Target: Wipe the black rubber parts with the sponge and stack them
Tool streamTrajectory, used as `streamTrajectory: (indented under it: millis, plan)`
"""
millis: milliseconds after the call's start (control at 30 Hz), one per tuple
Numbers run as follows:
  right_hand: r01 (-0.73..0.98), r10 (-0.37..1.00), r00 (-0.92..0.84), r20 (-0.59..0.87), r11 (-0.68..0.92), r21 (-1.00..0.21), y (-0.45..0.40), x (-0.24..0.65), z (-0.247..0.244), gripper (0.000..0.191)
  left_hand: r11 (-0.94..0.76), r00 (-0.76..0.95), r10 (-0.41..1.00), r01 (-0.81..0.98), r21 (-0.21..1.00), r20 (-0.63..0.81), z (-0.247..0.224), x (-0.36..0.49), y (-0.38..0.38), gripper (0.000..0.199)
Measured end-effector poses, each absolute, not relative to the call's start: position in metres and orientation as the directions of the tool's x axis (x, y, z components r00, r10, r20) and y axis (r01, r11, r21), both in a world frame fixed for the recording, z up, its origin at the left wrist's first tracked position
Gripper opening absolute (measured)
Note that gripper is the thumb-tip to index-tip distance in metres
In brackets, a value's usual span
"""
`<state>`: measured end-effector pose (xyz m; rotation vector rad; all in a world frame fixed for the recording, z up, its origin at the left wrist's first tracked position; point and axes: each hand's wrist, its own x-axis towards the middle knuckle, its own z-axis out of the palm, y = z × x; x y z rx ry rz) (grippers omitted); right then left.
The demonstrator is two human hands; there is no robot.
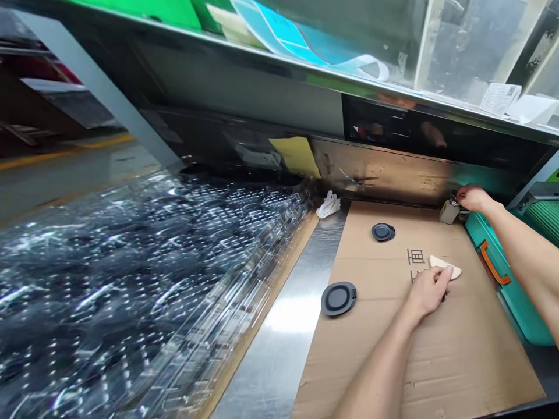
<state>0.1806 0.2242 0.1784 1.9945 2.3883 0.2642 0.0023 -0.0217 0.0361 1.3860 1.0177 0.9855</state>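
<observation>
Bottle at far edge of cardboard sheet on worktop, almost straight beyond cream pad. Pad's long axis runs sideways, right end slightly nearer person. Left hand nearer pad, thumb and fingers pinching its near side. Right hand at bottle's top, fingers bunched; cannot tell whether gripping. Teal case just right of bottle.
</observation>
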Motion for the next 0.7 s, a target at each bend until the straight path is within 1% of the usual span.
streamTrajectory:
  millis: [67,133,200,300,367,400,433,467,500,533,567,600,633,700]
  plan:
    - [0.96,0.977,-0.211,0.045,0.198,0.2,0.226,0.182,0.182,0.024,-0.015,0.274,0.962,0.012,1.0,0.011,0.035,0.003,-0.022,0.059]
    - [0.954,0.976,-0.217,0.024,0.207,0.218,0.226,0.183,0.184,0.023,0.017,0.267,0.964,-0.051,0.999,-0.003,0.034,0.004,-0.021,0.06]
    - [0.962,0.977,-0.212,0.036,0.202,0.186,0.226,0.185,0.185,0.02,0.065,0.263,0.965,-0.146,0.987,-0.025,0.033,0.004,-0.019,0.062]
    - [0.979,0.98,-0.192,0.053,0.188,0.077,0.225,0.188,0.187,0.014,0.156,0.234,0.969,-0.338,0.928,-0.078,0.034,0.003,-0.013,0.067]
    - [0.982,0.972,-0.172,0.157,0.183,-0.056,0.22,0.188,0.191,0.013,0.215,0.207,0.97,-0.477,0.852,-0.129,0.036,0.0,-0.008,0.071]
    - [0.97,0.96,-0.141,0.242,0.183,-0.163,0.215,0.186,0.193,0.014,0.24,0.196,0.968,-0.542,0.805,-0.156,0.037,-0.002,-0.006,0.072]
    - [0.936,0.941,-0.089,0.327,0.192,-0.296,0.208,0.183,0.193,0.015,0.26,0.189,0.965,-0.599,0.758,-0.182,0.038,-0.004,-0.003,0.073]
    - [0.872,0.923,-0.026,0.384,0.208,-0.442,0.198,0.179,0.193,0.017,0.274,0.183,0.962,-0.643,0.715,-0.203,0.039,-0.006,-0.002,0.073]
    - [0.781,0.914,0.033,0.405,0.23,-0.581,0.185,0.173,0.19,0.019,0.282,0.18,0.959,-0.674,0.682,-0.218,0.039,-0.007,0.0,0.074]
    - [0.669,0.917,0.064,0.394,0.254,-0.698,0.169,0.166,0.184,0.021,0.284,0.179,0.958,-0.694,0.661,-0.225,0.039,-0.008,0.0,0.074]
    - [0.568,0.926,0.059,0.372,0.275,-0.776,0.151,0.159,0.176,0.024,0.281,0.174,0.959,-0.701,0.655,-0.225,0.039,-0.008,0.0,0.075]
    - [0.498,0.93,0.016,0.368,0.312,-0.809,0.13,0.151,0.166,0.028,0.274,0.168,0.961,-0.697,0.663,-0.22,0.038,-0.008,-0.001,0.075]
    - [0.466,0.926,-0.037,0.376,0.349,-0.813,0.109,0.145,0.153,0.032,0.264,0.162,0.964,-0.684,0.68,-0.212,0.037,-0.007,-0.002,0.074]
    - [0.482,0.92,-0.129,0.37,0.384,-0.787,0.066,0.134,0.126,0.038,0.246,0.155,0.969,-0.638,0.729,-0.191,0.034,-0.004,-0.004,0.071]
